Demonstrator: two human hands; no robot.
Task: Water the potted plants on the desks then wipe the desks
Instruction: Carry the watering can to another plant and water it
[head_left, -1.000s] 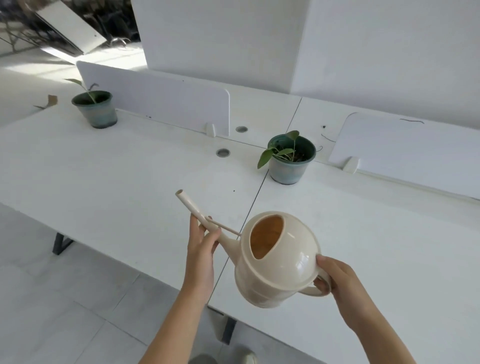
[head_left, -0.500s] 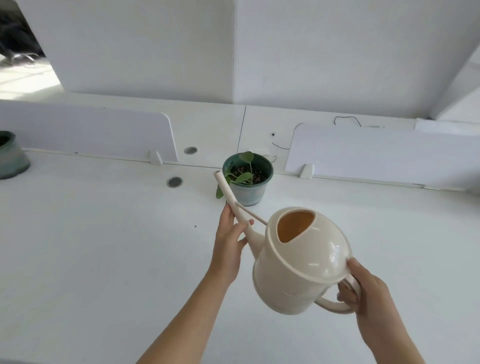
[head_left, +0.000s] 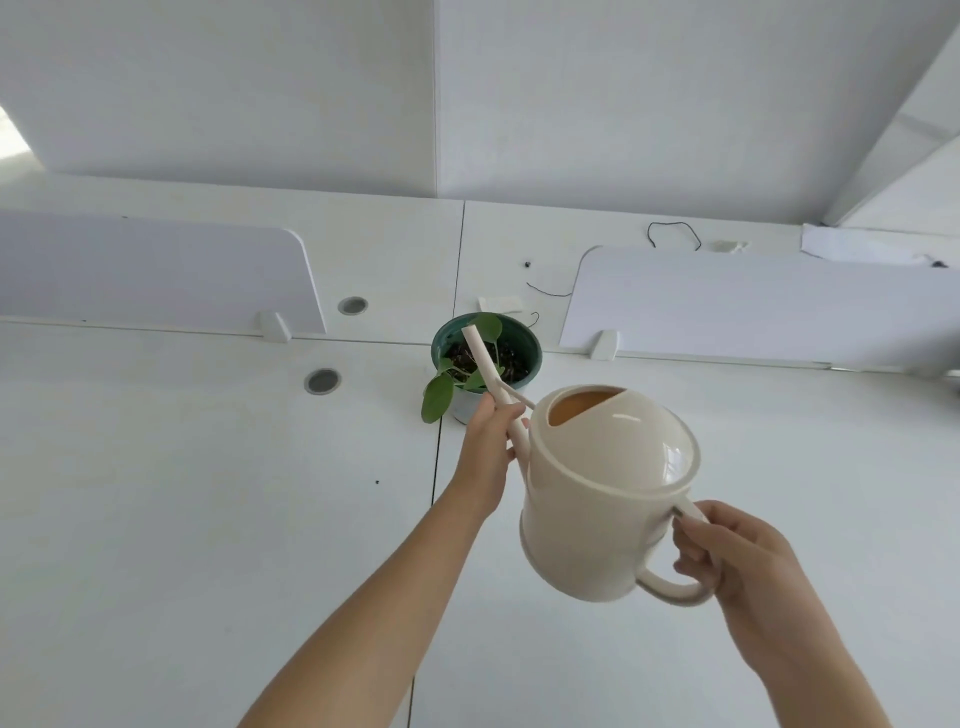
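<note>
1. Nearest the camera, the right hand (head_left: 727, 558) has its fingers (head_left: 693, 535) curled shut around the loop handle of the cream watering can (head_left: 605, 493), which it carries in the air above the white bench (head_left: 208, 519).

2. Just beyond, the left hand (head_left: 488, 449) pinches the base of the long spout (head_left: 483, 364) between thumb and fingers, steadying it. The can's body sits between the two sets of fingers, its fill opening facing up and its inner wall showing tan; I cannot tell how much water is inside.

3. Past the left fingers, the spout reaches up and away, and its tip sits over the dark soil of the green pot (head_left: 527, 351). The pot stands on the bench at the seam between two desk tops; one leaf (head_left: 436, 402) hangs down over the pot's near rim, to the left of the fingers.

4. No stream of water is visible from the tip, so I judge pouring into this pot to be about to start or barely started.

5. Farther back, low white divider panels (head_left: 156, 270) stand on either side of the pot, with a wall behind.

6. Still left, as I judge it: finishing this plant, any other pots out of view, and all the wiping. No cloth is in view.
</note>
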